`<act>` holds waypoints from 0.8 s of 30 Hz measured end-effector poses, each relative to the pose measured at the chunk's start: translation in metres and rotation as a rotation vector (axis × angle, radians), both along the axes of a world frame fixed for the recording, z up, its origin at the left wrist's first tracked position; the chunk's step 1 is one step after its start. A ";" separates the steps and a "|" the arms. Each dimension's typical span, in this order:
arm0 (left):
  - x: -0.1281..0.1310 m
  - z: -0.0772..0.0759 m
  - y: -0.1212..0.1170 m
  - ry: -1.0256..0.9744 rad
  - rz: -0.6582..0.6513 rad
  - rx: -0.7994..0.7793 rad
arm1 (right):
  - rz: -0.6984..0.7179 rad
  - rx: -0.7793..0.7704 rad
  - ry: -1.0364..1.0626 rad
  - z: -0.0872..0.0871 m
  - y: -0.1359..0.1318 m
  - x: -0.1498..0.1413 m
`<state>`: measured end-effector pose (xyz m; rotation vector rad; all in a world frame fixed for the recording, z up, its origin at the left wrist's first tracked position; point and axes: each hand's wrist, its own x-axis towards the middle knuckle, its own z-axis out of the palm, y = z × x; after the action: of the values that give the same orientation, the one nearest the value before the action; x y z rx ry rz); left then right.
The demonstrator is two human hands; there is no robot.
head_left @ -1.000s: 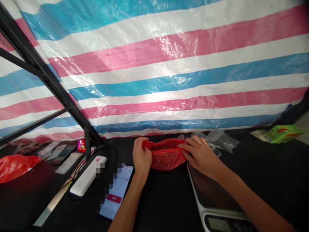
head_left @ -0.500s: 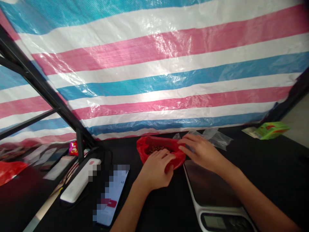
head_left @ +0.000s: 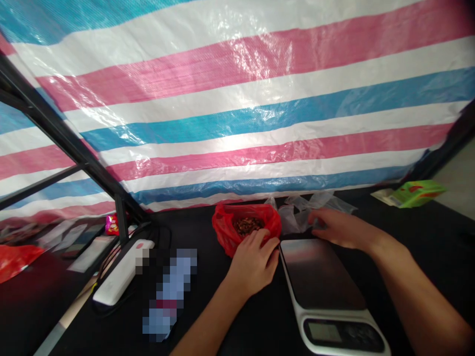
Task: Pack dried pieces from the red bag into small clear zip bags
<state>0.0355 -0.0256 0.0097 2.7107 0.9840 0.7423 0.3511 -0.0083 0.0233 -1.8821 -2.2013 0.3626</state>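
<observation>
three colours, blue, white and pink, stripe the woven plastic tarp [head_left: 237,109] that fills the view behind a black metal frame [head_left: 63,133]. below it runs a black counter [head_left: 260,326]. on the counter sits a digital kitchen scale [head_left: 321,282] with a bare top; its display [head_left: 324,332] is too small to read. just left of the scale, a red plastic bag [head_left: 224,230] stands open, holding brown pieces [head_left: 248,226]. the left hand [head_left: 254,264] curls its fingers against the bag's near side, gripping it. the right hand [head_left: 341,228] lies open and relaxed, holding nothing, just behind the scale and beside crumpled clear plastic bags [head_left: 308,210]. farther left lie a white power bank [head_left: 122,274] and a phone [head_left: 170,291], its screen pixelated. a green packet [head_left: 417,194] lies at the far right, and a small red packet [head_left: 112,225] lies by the frame; neither label can be read.
</observation>
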 end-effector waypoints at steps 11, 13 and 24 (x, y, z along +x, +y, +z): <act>0.014 -0.007 -0.023 -0.056 -0.405 -0.102 | 0.022 0.106 -0.035 -0.008 -0.002 0.016; 0.013 -0.008 -0.023 -0.047 -0.372 -0.103 | 0.022 0.066 -0.032 -0.011 0.001 0.015; 0.021 -0.013 -0.029 -0.071 -0.248 -0.047 | -0.056 0.266 0.011 0.006 0.006 -0.002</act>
<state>0.0565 -0.0548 -0.0032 2.6784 0.6264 0.7505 0.3486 -0.0026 0.0296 -1.7877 -2.0669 0.0645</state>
